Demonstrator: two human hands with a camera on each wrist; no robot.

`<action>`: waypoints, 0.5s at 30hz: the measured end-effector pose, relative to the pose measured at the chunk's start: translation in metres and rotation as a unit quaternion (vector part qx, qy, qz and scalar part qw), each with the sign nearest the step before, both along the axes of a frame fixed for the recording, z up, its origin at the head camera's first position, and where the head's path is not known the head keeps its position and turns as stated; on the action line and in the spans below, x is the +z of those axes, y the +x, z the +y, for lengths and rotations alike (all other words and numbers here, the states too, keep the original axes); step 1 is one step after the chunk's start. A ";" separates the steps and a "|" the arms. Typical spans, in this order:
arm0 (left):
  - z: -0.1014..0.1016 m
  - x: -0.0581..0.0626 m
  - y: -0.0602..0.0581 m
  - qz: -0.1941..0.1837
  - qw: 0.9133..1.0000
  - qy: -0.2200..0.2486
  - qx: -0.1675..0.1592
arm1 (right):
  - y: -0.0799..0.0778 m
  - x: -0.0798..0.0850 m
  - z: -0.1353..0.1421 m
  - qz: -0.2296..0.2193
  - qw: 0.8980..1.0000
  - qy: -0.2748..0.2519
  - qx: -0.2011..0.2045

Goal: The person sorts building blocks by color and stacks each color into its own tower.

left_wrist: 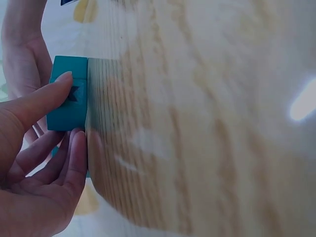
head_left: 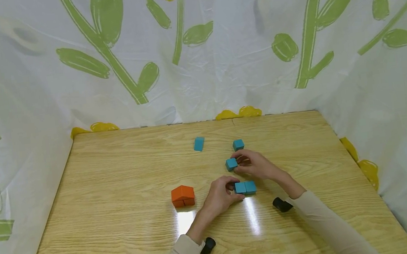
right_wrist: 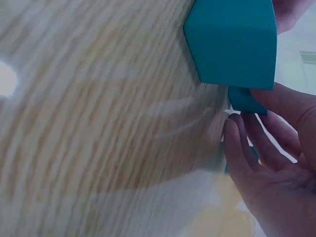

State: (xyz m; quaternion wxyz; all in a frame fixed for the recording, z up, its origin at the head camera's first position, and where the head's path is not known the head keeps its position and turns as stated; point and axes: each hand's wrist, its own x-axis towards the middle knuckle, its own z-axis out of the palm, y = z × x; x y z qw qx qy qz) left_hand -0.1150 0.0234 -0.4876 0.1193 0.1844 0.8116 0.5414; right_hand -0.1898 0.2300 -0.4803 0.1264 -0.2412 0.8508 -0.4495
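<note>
Cloth [head_left: 240, 55] with green leaves and yellow flowers fills the top and both sides of the head view, round a wooden table [head_left: 128, 165] across the lower middle. Right of lower centre, the left hand [head_left: 220, 194] and, above right of it, the right hand [head_left: 256, 166] are both narrowed in a grip. Orange blocks [head_left: 183, 195] stand left of them. The left grips two adjoining blue blocks [head_left: 245, 187]; a slanted blue block [head_left: 199, 144] lies above centre-left; the right pinches one blue cube [head_left: 231, 164], another cube [head_left: 238, 144] just above.
</note>
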 end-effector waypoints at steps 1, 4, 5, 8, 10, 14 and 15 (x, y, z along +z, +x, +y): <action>0.000 0.000 0.000 -0.001 1.000 0.001 0.000 | 0.000 0.000 0.001 -0.004 1.000 -0.003 -0.005; -0.001 -0.001 0.001 -0.001 1.000 0.005 0.000 | 0.003 0.001 0.004 -0.009 1.000 -0.013 -0.016; -0.001 -0.001 0.001 0.001 1.000 0.006 0.000 | 0.003 0.001 0.005 -0.010 1.000 -0.017 -0.020; -0.001 -0.003 0.002 0.008 1.000 0.008 -0.002 | 0.007 0.001 0.012 -0.012 0.999 -0.034 -0.030; -0.001 -0.003 0.002 0.010 1.000 0.010 -0.003 | 0.010 0.002 0.016 -0.010 0.998 -0.046 -0.031; -0.002 -0.003 0.002 0.006 1.000 0.014 -0.001 | 0.016 0.003 0.025 -0.014 0.997 -0.065 -0.034; -0.002 -0.003 0.002 0.003 1.000 0.016 0.000 | 0.018 0.003 0.026 -0.018 0.997 -0.071 -0.036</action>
